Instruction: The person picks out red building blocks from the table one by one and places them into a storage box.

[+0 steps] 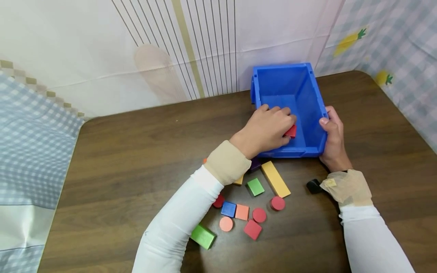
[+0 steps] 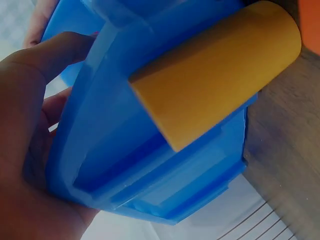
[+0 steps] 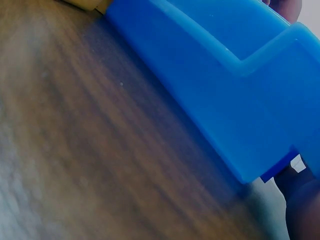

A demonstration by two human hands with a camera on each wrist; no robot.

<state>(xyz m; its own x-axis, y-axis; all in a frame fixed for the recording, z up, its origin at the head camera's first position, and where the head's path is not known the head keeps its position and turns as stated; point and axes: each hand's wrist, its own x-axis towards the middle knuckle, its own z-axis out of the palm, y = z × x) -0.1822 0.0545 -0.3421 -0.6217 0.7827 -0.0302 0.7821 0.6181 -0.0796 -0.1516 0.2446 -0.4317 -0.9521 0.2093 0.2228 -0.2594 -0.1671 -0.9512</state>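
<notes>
- On the near part of the tabletop (image 1: 102,170) lie a light-green block (image 1: 203,237), its long axis slanting down to the right, a crimson cube (image 1: 253,229) and a pink disc (image 1: 226,224).
- Just past these, a dark-blue cube (image 1: 228,209) sits beside a salmon cube (image 1: 242,212).
- Farther out, a long yellow block (image 1: 275,179) slants from lower right up toward the near wall of the blue bin (image 1: 290,152).
- Above the bin, my left grip (image 1: 266,129) reaches across its near-left side, fingers curled and pinching a red block (image 1: 290,131). That block is within the bin's walls, right of my knuckles, touching my left hand and apart from my right; my hand hides too much to tell its long axis or whether it meets the bin's floor.
- At the bin's right wall, my right grip (image 1: 334,140) is clamped on the rim.
- Behind the bin hangs a patterned curtain (image 1: 273,30).
</notes>
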